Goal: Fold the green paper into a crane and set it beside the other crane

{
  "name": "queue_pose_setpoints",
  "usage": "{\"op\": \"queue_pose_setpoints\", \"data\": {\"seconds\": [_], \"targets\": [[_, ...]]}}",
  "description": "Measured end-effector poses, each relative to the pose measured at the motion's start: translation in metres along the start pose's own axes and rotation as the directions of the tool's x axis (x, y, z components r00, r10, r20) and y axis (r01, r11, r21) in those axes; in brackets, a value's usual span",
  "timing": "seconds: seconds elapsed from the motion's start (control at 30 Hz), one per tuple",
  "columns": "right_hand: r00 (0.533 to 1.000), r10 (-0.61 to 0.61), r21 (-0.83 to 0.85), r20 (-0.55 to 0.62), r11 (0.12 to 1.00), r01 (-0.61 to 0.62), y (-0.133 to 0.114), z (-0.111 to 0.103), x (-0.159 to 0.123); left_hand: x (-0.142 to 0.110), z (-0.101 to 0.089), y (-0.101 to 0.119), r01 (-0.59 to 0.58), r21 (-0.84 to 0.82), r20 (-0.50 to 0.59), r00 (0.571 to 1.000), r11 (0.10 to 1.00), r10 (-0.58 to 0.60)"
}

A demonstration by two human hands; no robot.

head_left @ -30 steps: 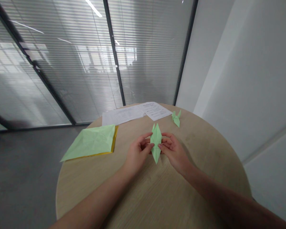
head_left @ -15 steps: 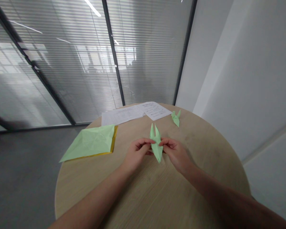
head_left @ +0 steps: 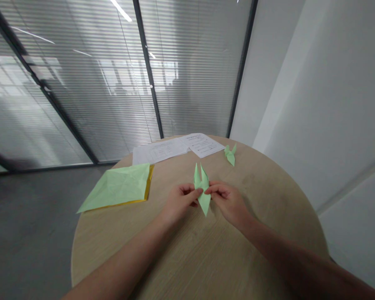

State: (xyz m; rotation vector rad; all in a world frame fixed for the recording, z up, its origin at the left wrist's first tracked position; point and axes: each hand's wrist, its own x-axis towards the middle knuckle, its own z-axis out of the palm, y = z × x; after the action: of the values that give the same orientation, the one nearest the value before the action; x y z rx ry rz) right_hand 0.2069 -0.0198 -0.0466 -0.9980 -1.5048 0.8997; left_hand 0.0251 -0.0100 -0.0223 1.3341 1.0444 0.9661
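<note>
A pale green folded origami paper (head_left: 204, 203) is held above the middle of the table, with two narrow points upward and one broad point downward. My left hand (head_left: 181, 199) pinches its left side, thumb across the front and fingers behind. On its right side, my right hand (head_left: 227, 200) grips it between thumb and fingers, fingertips near the centre crease. The fingers behind the paper are partly hidden. Farther back to the right stands a finished-looking green paper crane (head_left: 230, 155), touched by neither hand.
The round wooden table (head_left: 187, 258) has printed white sheets (head_left: 162, 151) at its far edge. A creased green paper sheet (head_left: 125, 183) lies over a yellow one (head_left: 149, 183) at the left, overhanging the edge. Glass panels with blinds (head_left: 193, 100) and a white wall stand beyond.
The folded paper has shifted slightly left and tilted between my hands. My left thumb now lies across its front, and my right fingers have moved a little left.
</note>
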Motion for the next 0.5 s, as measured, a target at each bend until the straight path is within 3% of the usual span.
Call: {"op": "queue_pose_setpoints", "data": {"seconds": [0.23, 0.37, 0.5], "targets": [[0.985, 0.165, 0.311, 0.043, 0.935, -0.170, -0.0053, 0.0038, 0.0001, -0.0013, -0.0011, 0.0066, -0.026, 0.057, -0.091, 0.995, 0.998, 0.031], [0.949, 0.240, 0.299, 0.203, 0.908, -0.294, -0.0059, 0.0057, 0.0036, -0.0009, -0.0014, 0.0070, -0.037, 0.077, -0.100, 0.994, 0.996, 0.045], [0.943, 0.261, 0.284, 0.207, 0.906, -0.314, -0.0051, 0.0061, 0.0046, 0.0002, -0.0029, 0.0058, -0.017, 0.066, -0.074, 0.997, 0.998, 0.022]]}}
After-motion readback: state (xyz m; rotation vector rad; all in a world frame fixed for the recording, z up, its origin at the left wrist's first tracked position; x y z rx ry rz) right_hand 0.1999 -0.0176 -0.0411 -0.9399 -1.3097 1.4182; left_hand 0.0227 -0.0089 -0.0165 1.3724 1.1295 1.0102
